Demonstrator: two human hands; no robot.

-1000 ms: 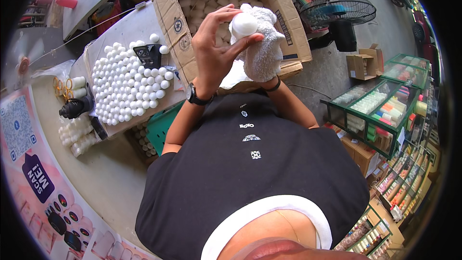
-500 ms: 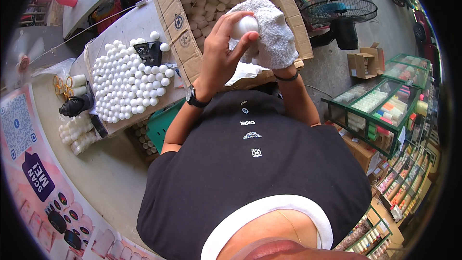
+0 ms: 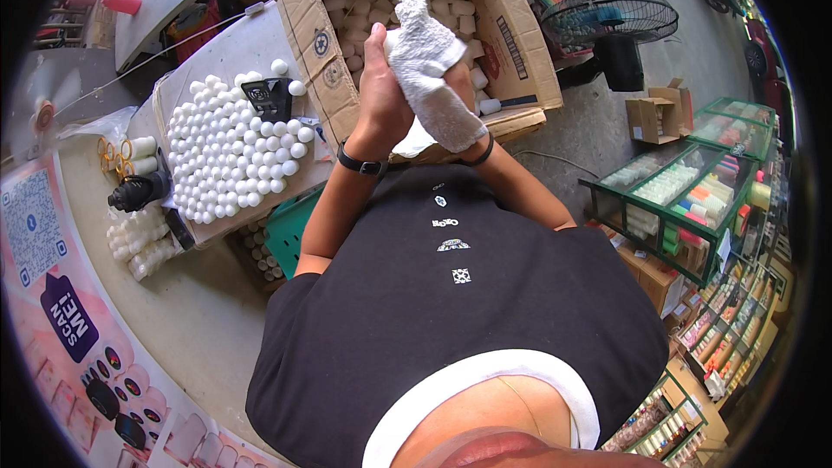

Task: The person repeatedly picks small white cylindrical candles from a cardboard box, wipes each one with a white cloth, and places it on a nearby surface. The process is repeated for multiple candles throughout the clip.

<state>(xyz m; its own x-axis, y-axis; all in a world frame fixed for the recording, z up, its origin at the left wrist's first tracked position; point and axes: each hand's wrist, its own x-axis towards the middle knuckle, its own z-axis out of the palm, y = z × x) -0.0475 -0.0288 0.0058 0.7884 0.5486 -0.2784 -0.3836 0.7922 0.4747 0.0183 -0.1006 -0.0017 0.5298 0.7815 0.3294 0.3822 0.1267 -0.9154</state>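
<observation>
Over the cardboard box my two hands are pressed together around a white terry cloth (image 3: 433, 78). My left hand (image 3: 384, 100), with a black watch strap at the wrist, is closed, thumb up, against the cloth's side. The smooth white cylinder it grips is almost wholly hidden by cloth and fingers. My right hand (image 3: 461, 85) is closed in the cloth, which covers most of its fingers. Beneath them, the open box (image 3: 520, 52) holds many white cylindrical pieces (image 3: 446, 9).
White round-topped pieces (image 3: 230, 152) stand packed on the table at left, beside a black stand-like object (image 3: 269, 100). Gold-handled scissors (image 3: 117, 154) lie at its left edge. A black fan (image 3: 611, 22) stands right of the box; green-framed glass cases (image 3: 676, 182) are farther right.
The white cylinder, plainly seen in my left hand before, is now mostly hidden. My hands have come together and turned, with the cloth moving left and wrapping between them.
</observation>
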